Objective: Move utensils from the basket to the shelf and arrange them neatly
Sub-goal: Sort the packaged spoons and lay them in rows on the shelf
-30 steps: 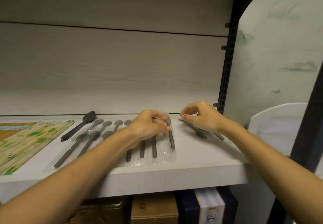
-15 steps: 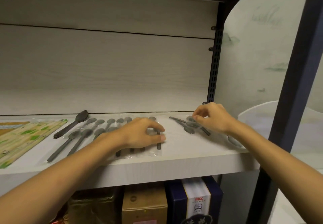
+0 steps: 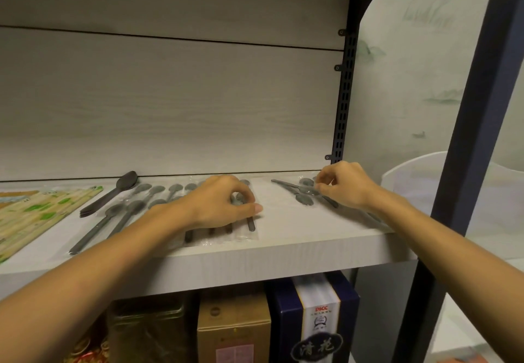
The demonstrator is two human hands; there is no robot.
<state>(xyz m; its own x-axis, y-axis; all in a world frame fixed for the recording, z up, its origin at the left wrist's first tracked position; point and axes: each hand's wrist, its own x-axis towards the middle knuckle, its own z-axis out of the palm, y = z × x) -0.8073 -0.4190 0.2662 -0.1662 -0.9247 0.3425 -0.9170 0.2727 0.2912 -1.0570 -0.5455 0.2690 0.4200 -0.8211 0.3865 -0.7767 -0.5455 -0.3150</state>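
A row of dark grey plastic spoons (image 3: pixel 153 192) in clear wrappers lies on the pale wooden shelf (image 3: pixel 283 252). My left hand (image 3: pixel 221 204) rests on the right end of that row, thumb and fingers pinched on a wrapped spoon (image 3: pixel 251 223). Farther right, a loose crossed pile of wrapped spoons (image 3: pixel 303 194) lies near the shelf's end. My right hand (image 3: pixel 343 185) sits on that pile, fingertips pinching one wrapper. A bare dark spoon (image 3: pixel 113 195) lies angled at the row's left.
Green-printed chopstick packets (image 3: pixel 31 215) cover the shelf's left end. A black slotted upright (image 3: pixel 343 102) and a dark post (image 3: pixel 476 107) stand at the right. A white basket (image 3: pixel 419 181) is beyond the post. Boxes (image 3: pixel 312 317) stand on the shelf below.
My left hand slid down the rightmost spoon toward the shelf's front. My right hand shifted slightly right over the loose pile. The view also panned right.
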